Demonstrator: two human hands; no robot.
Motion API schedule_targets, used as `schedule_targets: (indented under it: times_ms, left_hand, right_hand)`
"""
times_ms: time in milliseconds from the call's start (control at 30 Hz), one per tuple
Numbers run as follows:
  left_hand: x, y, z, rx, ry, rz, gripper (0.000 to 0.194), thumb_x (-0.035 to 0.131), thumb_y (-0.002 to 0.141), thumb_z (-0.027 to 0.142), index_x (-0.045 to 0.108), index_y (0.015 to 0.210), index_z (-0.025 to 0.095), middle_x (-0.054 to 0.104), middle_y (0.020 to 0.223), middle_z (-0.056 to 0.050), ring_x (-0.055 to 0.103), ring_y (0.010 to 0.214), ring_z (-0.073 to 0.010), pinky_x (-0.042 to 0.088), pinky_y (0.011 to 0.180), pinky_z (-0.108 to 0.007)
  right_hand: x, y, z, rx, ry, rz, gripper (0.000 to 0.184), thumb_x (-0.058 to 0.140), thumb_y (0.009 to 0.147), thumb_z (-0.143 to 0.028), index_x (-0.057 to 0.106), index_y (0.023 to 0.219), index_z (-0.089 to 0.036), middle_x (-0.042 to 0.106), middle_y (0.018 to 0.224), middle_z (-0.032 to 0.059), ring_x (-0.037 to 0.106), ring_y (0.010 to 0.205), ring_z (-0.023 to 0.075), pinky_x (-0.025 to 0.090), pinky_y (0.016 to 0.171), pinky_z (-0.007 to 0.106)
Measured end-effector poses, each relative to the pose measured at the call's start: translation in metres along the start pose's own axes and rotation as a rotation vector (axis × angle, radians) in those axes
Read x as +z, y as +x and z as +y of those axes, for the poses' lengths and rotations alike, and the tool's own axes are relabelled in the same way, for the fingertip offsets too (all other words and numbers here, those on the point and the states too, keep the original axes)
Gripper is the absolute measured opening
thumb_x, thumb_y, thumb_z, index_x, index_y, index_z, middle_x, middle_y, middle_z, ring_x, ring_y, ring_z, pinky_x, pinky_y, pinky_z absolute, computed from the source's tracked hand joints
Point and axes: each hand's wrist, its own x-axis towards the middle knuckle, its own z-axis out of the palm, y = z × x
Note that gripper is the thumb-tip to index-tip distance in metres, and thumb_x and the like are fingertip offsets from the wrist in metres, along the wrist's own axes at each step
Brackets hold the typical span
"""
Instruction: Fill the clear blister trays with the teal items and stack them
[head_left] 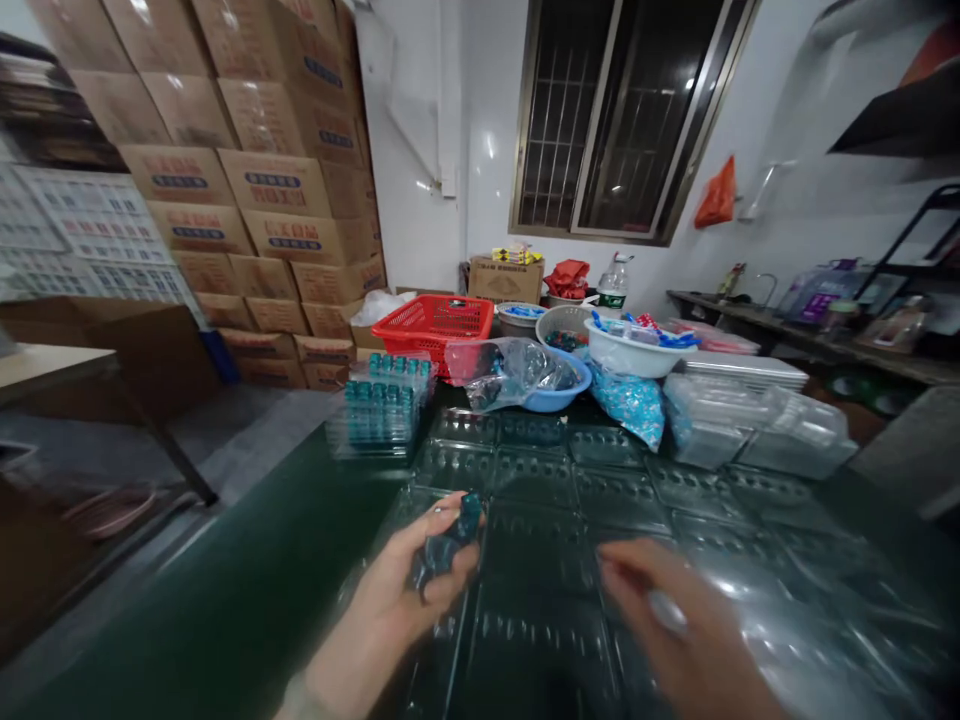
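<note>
My left hand (420, 570) is closed round several small see-through teal plastic pieces (469, 515), one of which stands up between thumb and forefinger. My right hand (667, 610) hovers over the clear trays to the right, smeared by motion; its fingers are bent, and whether they hold anything is unclear. Beneath both hands, clear plastic trays (532, 540) with rows of small hollows lie side by side. Beyond my left hand stands a stack of filled trays (375, 425), with similar teal pieces along the top.
At the back of the green table (247, 560) are a red basket (435, 315), a blue basin (555, 398) with a clear bag, a white basin (637, 355) and a blue patterned bag (630, 405). Stacked clear packaging (787, 430) stands right. Cardboard boxes (285, 200) rise at left.
</note>
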Motion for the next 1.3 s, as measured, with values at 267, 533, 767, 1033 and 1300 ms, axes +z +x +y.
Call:
schedule_targets:
  times_ms: [267,533,767,1033,1300]
  left_hand:
    - [-0.03,-0.023,-0.014,0.178,0.283,0.197,0.023,0.064,0.067,0.022,0.056,0.088,0.018,0.051,0.053,0.002,0.048,0.043,-0.0091,0.023,0.031,-0.015]
    - [-0.051,-0.02,-0.004,0.228,0.269,0.324,0.022,0.065,0.065,0.022,0.057,0.086,0.02,0.053,0.057,0.003,0.048,0.041,-0.0083,0.024,0.03,-0.015]
    - [-0.063,-0.021,0.012,0.227,0.183,0.392,0.027,0.068,0.063,0.023,0.057,0.087,0.019,0.054,0.062,0.002,0.051,0.046,-0.0089,0.027,0.033,-0.015]
    - [-0.078,-0.017,0.012,0.087,0.001,0.334,0.022,0.061,0.068,0.021,0.054,0.089,0.017,0.051,0.054,0.0,0.048,0.041,-0.0083,0.019,0.031,-0.014]
    - [-0.085,-0.014,0.015,-0.043,-0.164,0.231,0.017,0.053,0.073,0.019,0.053,0.09,0.016,0.049,0.046,-0.001,0.041,0.034,-0.0058,0.018,0.031,-0.012]
  right_hand:
    - [0.122,0.05,-0.046,0.191,0.274,-0.277,0.016,0.052,0.08,-0.033,0.058,0.085,-0.019,0.057,0.07,0.0002,0.053,0.063,0.013,0.041,0.058,0.023]
    - [0.149,0.061,-0.042,0.448,0.581,-0.436,0.019,0.056,0.076,-0.035,0.052,0.074,-0.017,0.048,0.057,-0.0044,0.047,0.049,0.0082,0.035,0.042,0.017]
    - [0.172,0.066,-0.041,0.479,0.667,-0.56,0.026,0.047,0.082,-0.04,0.047,0.071,-0.017,0.047,0.055,-0.0045,0.043,0.046,0.007,0.033,0.04,0.016]
    - [0.186,0.066,-0.04,0.264,0.441,-0.343,0.01,0.053,0.079,-0.027,0.05,0.083,-0.018,0.048,0.066,-0.0031,0.047,0.06,0.0094,0.039,0.053,0.019]
    - [0.167,0.077,-0.035,0.0,0.277,-0.487,0.018,0.046,0.081,-0.015,0.057,0.094,-0.021,0.051,0.076,-0.0001,0.05,0.068,0.0115,0.039,0.061,0.022]
